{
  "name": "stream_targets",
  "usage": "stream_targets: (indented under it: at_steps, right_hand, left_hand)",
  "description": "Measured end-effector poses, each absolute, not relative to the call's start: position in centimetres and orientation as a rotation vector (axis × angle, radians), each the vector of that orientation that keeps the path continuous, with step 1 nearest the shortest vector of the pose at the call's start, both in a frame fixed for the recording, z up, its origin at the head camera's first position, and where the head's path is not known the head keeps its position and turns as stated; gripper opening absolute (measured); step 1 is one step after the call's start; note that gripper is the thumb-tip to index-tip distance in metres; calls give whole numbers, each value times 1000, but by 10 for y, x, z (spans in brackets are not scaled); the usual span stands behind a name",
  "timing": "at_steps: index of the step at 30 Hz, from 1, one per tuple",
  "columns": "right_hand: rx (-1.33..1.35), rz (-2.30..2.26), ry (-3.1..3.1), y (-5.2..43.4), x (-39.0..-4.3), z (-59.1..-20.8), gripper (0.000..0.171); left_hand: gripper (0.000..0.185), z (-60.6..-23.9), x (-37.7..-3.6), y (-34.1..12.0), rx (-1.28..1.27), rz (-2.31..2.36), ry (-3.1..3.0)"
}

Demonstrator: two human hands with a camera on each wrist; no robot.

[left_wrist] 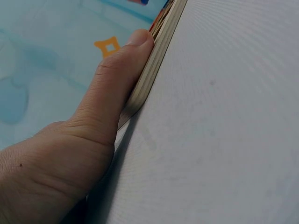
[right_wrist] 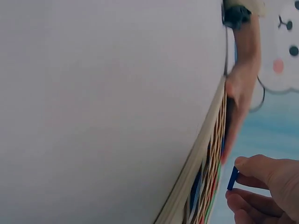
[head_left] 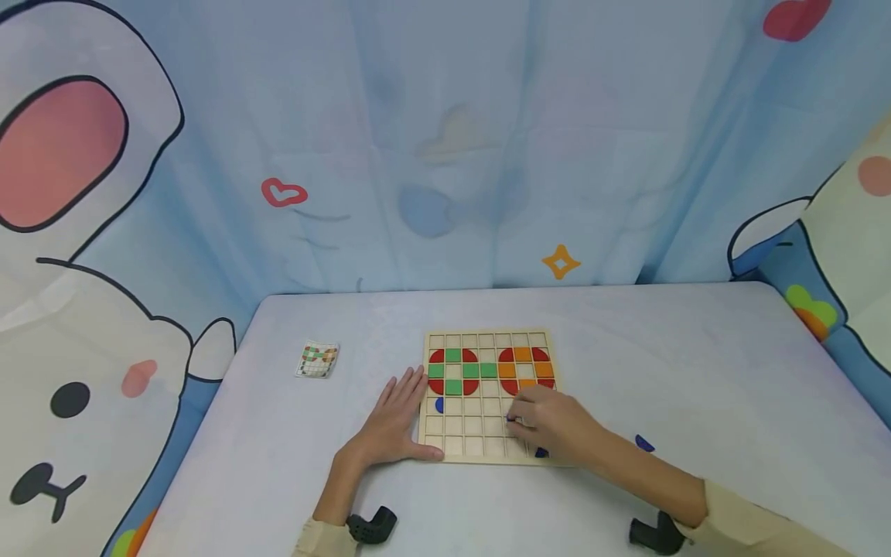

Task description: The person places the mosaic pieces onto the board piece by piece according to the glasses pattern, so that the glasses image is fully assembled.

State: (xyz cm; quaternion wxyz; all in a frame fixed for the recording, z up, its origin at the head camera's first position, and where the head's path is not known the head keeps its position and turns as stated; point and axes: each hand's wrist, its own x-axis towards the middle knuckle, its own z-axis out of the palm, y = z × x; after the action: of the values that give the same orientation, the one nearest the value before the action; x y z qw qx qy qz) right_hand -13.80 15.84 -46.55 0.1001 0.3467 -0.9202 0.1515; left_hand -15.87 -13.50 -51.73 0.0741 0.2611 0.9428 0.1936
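Observation:
A wooden grid board (head_left: 473,459) lies on the table, its upper rows filled with red rounded pieces (head_left: 469,386), green squares (head_left: 489,370) and orange squares (head_left: 506,370). One blue rounded piece (head_left: 439,405) sits in a cell at the board's left. My left hand (head_left: 393,422) rests along the left edge with fingers straight, the thumb on the near corner. Over the right half of the board, my right hand (head_left: 557,422) pinches a small blue piece (right_wrist: 232,178) between thumb and fingers. Below that hand another blue piece (head_left: 541,452) lies at the board's near right.
A small pattern card (head_left: 317,360) lies left of the board on the white table (head_left: 278,433). To the right, beyond my forearm, is a loose blue piece (head_left: 644,443). A light blue printed curtain (head_left: 452,155) hangs behind the table.

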Motion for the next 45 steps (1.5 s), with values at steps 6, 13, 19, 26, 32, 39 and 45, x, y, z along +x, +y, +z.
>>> stream_targets:
  at_steps: [6, 13, 19, 26, 32, 39, 45]
  right_hand:
    - [1261, 448, -2644, 100, -146, -470, 12]
    - [1301, 410, -2691, 69, -155, -472, 16]
    - [1321, 318, -2676, 62, -158, -478, 16]
    - [1330, 261, -2678, 60, -157, -481, 15]
    - [1336, 238, -2668, 59, -156, -480, 14]
    - [1334, 160, -2622, 57, -155, -481, 15]
    - [1314, 56, -2581, 57, -154, -482, 17]
  left_hand:
    - [122, -516, -158, -136, 768, 553, 2838]
    - [120, -517, -159, -137, 799, 570, 2820]
    - [120, -515, -159, -137, 808, 585, 2820]
    - [119, -514, -158, -136, 817, 606, 2818]
    - [120, -517, -158, -137, 823, 594, 2831]
    - [120, -517, -159, -137, 806, 607, 2829]
    - [119, -519, -159, -137, 843, 593, 2856]
